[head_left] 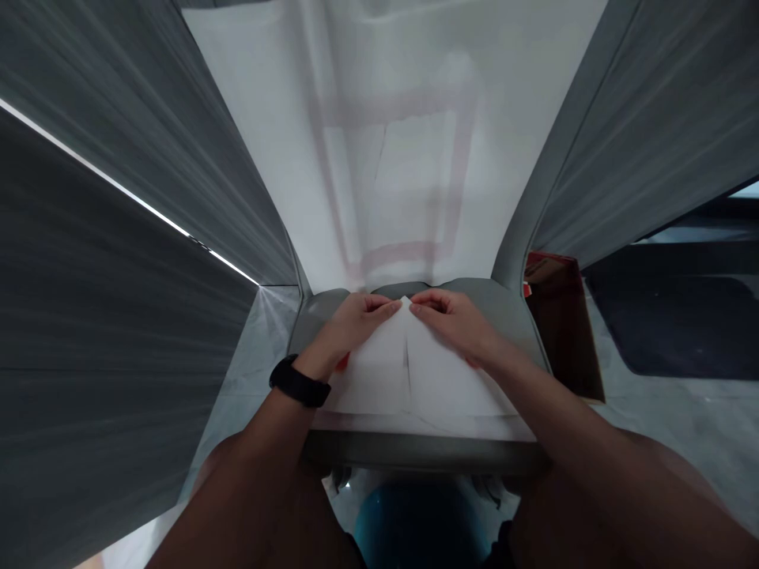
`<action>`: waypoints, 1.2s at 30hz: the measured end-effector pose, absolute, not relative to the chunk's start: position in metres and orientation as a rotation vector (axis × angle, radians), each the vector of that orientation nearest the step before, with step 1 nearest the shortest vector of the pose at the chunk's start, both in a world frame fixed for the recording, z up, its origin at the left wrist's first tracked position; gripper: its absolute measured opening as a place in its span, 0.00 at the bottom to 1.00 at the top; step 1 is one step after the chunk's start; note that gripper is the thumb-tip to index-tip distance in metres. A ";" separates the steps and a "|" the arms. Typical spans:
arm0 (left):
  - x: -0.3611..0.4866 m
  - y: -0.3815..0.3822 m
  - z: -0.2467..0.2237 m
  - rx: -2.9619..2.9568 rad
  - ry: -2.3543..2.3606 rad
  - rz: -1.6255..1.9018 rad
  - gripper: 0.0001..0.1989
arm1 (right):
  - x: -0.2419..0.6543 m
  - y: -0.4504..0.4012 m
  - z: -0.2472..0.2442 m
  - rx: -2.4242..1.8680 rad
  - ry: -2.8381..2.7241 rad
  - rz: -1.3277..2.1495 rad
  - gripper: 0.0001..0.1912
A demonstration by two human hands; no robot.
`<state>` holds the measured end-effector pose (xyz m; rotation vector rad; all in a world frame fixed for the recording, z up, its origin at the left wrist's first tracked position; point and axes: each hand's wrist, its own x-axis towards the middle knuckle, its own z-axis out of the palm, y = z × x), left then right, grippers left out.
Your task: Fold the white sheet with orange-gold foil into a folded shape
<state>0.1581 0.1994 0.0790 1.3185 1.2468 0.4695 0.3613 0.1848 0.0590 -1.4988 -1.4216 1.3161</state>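
Folded white paper on the seat of an upholstered chair, seen from above. The white paper [442,387] lies on the grey seat [495,304], its pointed top toward the backrest and its wide lower edge along the front of the seat. Two flaps meet near the midline, where a narrow dark gap runs downward from below the peak; a crease crosses the paper near the lower edge. The left hand [361,320] and right hand [456,316] stand on either side of the peak, each pinching the paper there between thumb and fingers, the fingertips of the two hands close together. A small red patch, its nature unclear, shows beside each hand. A black wristband [300,382] encircles the left wrist. Beyond, a large white sheet [504,95] covers most of the backrest; it bears a faint pinkish rectangular outline and soft creases. At right, a red-and-brown box [563,332] stands on the floor [249,367] just beside the chair, with a dark mat [681,324] farther right. At left, dark grey panelling [107,300] is crossed by a bright slanting line. Below the seat's front edge, between the legs, a rounded teal object [421,525] is partly visible.
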 end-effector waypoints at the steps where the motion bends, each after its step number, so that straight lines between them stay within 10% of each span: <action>1: 0.158 0.198 0.081 1.321 1.255 0.465 0.18 | 0.361 0.185 0.058 -1.490 -1.425 1.320 0.10; 36: 0.168 0.209 0.063 1.749 1.474 0.566 0.18 | 0.356 0.177 0.055 -1.572 -1.647 0.802 0.12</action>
